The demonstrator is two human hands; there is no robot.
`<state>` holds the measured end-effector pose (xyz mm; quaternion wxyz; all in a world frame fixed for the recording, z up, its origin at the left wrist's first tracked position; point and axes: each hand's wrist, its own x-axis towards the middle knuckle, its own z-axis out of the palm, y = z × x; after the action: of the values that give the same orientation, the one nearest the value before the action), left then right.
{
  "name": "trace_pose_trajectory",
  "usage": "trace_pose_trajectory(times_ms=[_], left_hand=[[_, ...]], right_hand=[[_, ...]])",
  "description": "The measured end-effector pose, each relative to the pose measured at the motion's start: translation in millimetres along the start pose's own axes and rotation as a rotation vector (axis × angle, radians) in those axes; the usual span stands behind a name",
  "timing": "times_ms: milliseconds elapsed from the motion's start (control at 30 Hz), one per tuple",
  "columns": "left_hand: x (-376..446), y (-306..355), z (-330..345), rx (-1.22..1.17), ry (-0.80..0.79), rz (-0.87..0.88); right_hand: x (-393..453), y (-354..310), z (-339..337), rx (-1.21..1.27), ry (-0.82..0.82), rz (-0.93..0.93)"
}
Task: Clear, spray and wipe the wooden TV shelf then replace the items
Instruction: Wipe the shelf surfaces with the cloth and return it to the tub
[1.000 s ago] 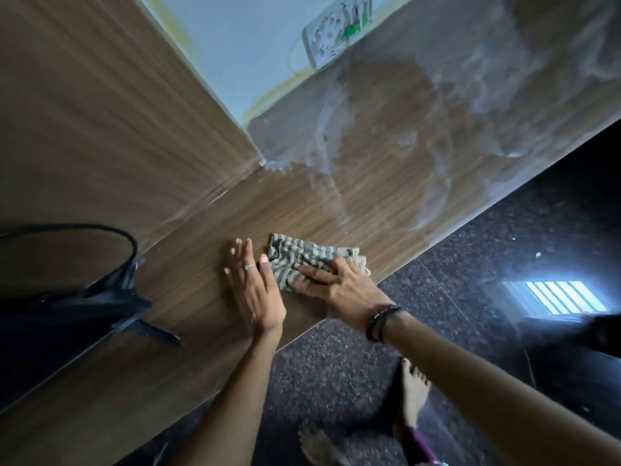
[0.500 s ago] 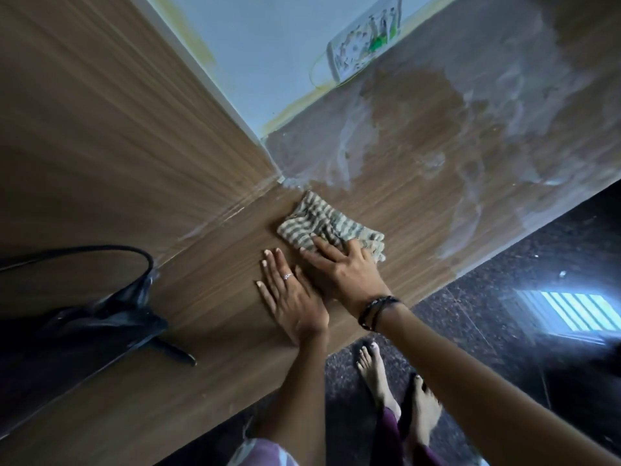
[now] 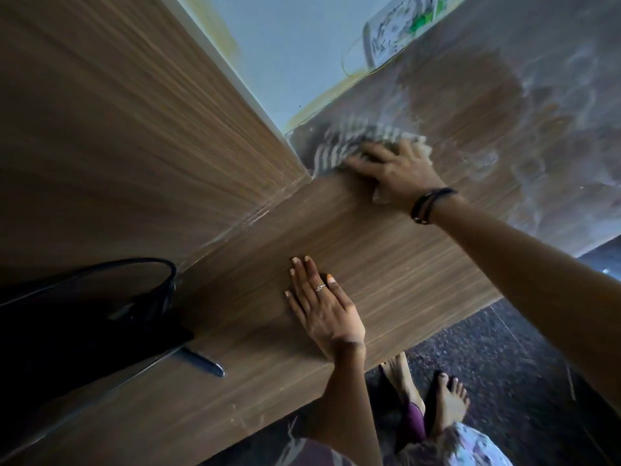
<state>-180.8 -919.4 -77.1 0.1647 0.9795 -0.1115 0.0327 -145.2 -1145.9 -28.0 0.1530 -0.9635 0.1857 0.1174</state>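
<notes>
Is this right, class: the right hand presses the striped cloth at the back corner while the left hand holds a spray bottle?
Not quite. The head view shows the left hand lying flat on the shelf, holding nothing. The right hand does press the striped cloth at the back corner.

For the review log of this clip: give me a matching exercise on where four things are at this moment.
Things:
1. striped cloth
2. left hand
3. right hand
4. power strip

Places:
A. flat on bare wood near the shelf's front edge
B. against the wall, top of view
C. pressing on the cloth
D. at the shelf's back corner, blurred

Pairs: 1-D, 2-A, 3-C, 4-B
</notes>
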Motion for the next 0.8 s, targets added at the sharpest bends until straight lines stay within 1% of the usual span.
trace_pose_trajectory(times_ms=[67, 100, 133, 167, 200, 267, 333, 400, 467, 567, 633, 700, 800], left_hand=[[-0.9, 0.9, -0.6, -0.008, 0.011, -0.003], [-0.3, 1.2, -0.3, -0.013, 0.014, -0.007], [-0.3, 1.7, -0.5, -0.014, 0.016, -0.009], [-0.2, 1.8, -1.0, -0.010, 0.012, -0.011], [-0.3, 1.4, -1.2, -0.004, 0.007, -0.014], [0.9, 0.7, -1.7, 0.010, -0.005, -0.022], [0.4, 3.3, -2.7, 0.020, -0.010, -0.030], [-0.3, 3.8, -2.5, 0.021, -0.016, -0.034], [-0.9, 4.0, -2.2, 0.020, -0.007, -0.030], [-0.3, 4.5, -3.2, 0.044, 0.006, -0.013], [0.1, 5.8, -4.1, 0.052, 0.001, -0.007], [1.1, 6.4, -3.3, 0.041, -0.003, -0.023], [-0.1, 6.6, -4.1, 0.039, 0.010, -0.006]], right_hand=[[-1.0, -0.3, -2.0, 0.137, 0.064, 0.215], [-3.2, -8.0, -0.8, 0.165, 0.088, 0.273], [-10.5, -17.9, 3.5, 0.171, 0.091, 0.276], [-21.4, -28.7, 10.0, 0.160, 0.086, 0.236], [-35.1, -38.7, 19.1, 0.131, 0.097, 0.172], [-60.8, -53.3, 35.5, 0.075, 0.174, 0.057], [-65.9, -56.8, 39.6, 0.093, 0.164, 0.071], [-46.6, -61.5, 32.0, 0.124, 0.110, 0.110], [-14.9, -69.1, 22.2, 0.090, 0.070, 0.113], [36.7, -66.4, 4.8, 0.045, 0.068, 0.056], [61.1, -51.3, -10.2, -0.042, 0.019, 0.003], [69.7, -40.5, -19.1, -0.089, 0.013, -0.008], [49.6, -57.0, -7.9, 0.033, 0.072, 0.102]])
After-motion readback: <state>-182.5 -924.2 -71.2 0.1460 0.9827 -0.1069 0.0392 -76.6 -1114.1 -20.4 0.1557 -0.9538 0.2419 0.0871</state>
